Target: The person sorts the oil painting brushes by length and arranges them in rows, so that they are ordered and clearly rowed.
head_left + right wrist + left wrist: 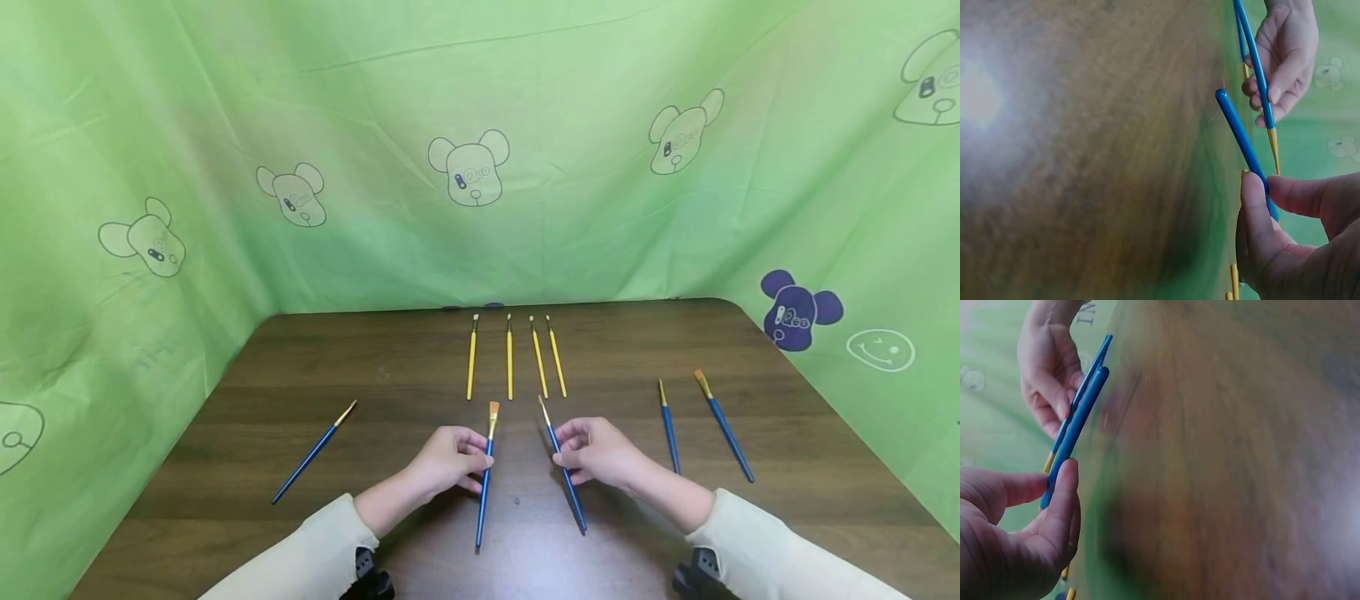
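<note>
Near the middle of the table, my left hand [453,458] pinches a flat-tipped blue paintbrush [482,508] between thumb and fingers, bristles pointing away from me. To its right, my right hand [596,452] pinches a thinner-tipped blue paintbrush [574,500], leaning with its bristles to the upper left. The left wrist view shows thumb and fingertips on the blue handle [1079,428]. In the right wrist view, the other blue handle [1238,128] sits between thumb and forefinger. Both brushes appear raised off the wood in the wrist views.
Several yellow paintbrushes [510,362] lie in a row toward the back of the brown table [360,350]. One blue paintbrush [311,457] lies at left. At right are a slim blue paintbrush [670,429] and a wider blue one [727,433]. Green cloth [375,242] surrounds the table.
</note>
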Motion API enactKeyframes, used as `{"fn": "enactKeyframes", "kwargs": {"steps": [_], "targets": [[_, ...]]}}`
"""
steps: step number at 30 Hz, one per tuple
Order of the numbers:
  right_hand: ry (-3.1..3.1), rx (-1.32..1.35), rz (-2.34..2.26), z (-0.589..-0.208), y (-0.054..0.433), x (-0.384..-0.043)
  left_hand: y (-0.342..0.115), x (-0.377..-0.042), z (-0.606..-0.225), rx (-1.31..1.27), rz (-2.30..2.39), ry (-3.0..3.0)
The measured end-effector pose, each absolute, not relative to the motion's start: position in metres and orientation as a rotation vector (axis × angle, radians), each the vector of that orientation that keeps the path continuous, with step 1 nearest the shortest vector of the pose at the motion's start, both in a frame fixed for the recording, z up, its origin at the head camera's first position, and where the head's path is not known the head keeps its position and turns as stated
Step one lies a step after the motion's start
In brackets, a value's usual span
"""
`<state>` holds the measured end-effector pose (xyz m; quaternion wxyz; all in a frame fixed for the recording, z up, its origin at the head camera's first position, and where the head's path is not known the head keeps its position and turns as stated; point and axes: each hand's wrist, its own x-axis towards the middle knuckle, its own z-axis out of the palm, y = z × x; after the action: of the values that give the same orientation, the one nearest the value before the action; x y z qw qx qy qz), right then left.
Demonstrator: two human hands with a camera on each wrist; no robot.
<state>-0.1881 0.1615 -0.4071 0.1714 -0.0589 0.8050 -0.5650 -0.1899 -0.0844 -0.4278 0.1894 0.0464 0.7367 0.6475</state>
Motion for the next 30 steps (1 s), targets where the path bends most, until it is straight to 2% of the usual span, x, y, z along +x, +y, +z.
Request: {"fn": "enactKeyframes", "kwargs": {"steps": [13,30], "targets": [[2.374,-0.02,-1.577,-0.415,0.161,-0.185,-0.061,-0.195,-0.433,0.121,1.84,2.066],[2.603,-0.031,-1.401,-0.419,0.151,-0.185,-0.051,-0.194,-0.442,0.108,1.798,2.213]]}}
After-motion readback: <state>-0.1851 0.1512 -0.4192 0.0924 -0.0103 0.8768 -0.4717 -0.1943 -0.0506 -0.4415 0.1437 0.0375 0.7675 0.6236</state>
